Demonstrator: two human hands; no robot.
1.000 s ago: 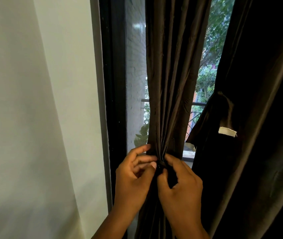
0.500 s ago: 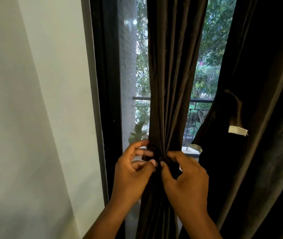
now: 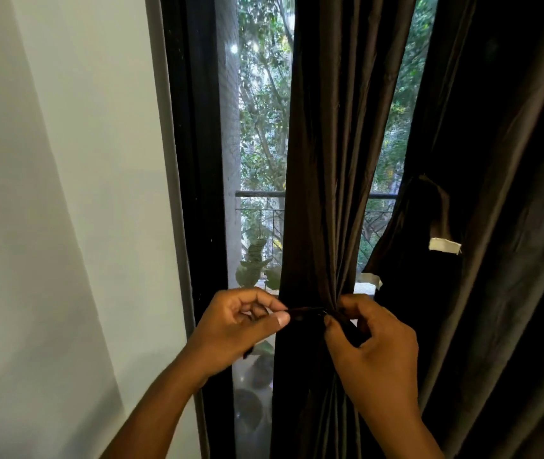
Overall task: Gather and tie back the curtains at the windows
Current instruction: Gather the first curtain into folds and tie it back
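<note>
we see a dark brown curtain (image 3: 327, 180) bunched into a thin bundle in front of the window (image 3: 257, 144), near its black left frame (image 3: 197, 160). a dark tie (image 3: 307, 311) crosses the bundle. our left hand (image 3: 241, 329) pinches one end and our right hand (image 3: 373, 342) pinches the other. the tie is hard to make out against the cloth. a second curtain (image 3: 496, 226) on the right is cut off by the edge.

A black window frame (image 3: 197, 193) stands left of the frame's centre, with the dark curtain (image 3: 330, 160) hanging before it.
</note>
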